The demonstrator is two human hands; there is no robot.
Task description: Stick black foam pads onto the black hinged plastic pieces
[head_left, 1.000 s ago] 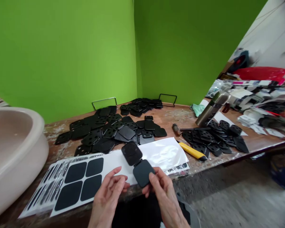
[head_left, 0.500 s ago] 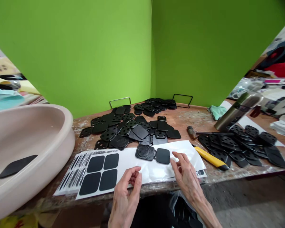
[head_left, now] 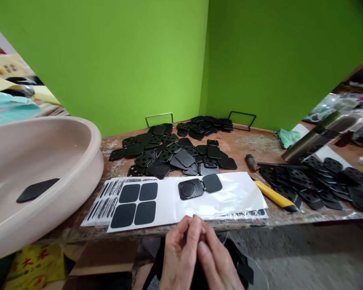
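My left hand (head_left: pixel 180 251) and my right hand (head_left: pixel 216 255) meet in front of the table's near edge. Their fingers are curled and pressed against each other, so whatever may lie between them is hidden. Just beyond, on a white sheet (head_left: pixel 169 209), rests a black hinged piece (head_left: pixel 191 189), opened out into two flat halves; the left half has a ribbed, round pattern. Neither hand touches it. Several black rounded-square pads (head_left: pixel 124 215) are stuck on the sheet's left part. Beneath are more sheets in clear plastic (head_left: pixel 98 205).
A heap of black plates (head_left: pixel 145 151) lies behind the sheet, another pile (head_left: pixel 323 181) to the right. A yellow-handled cutter (head_left: pixel 274 195), a small brown bottle (head_left: pixel 251 162) and a metal flask (head_left: pixel 314 139) are nearby. A pinkish basin (head_left: pixel 92 161) holding a black piece (head_left: pixel 38 190) stands left.
Both hands have drawn back from the sheet and come together at the front edge. The hinged piece has turned slightly, its right half now angled away. The view has shifted a little.
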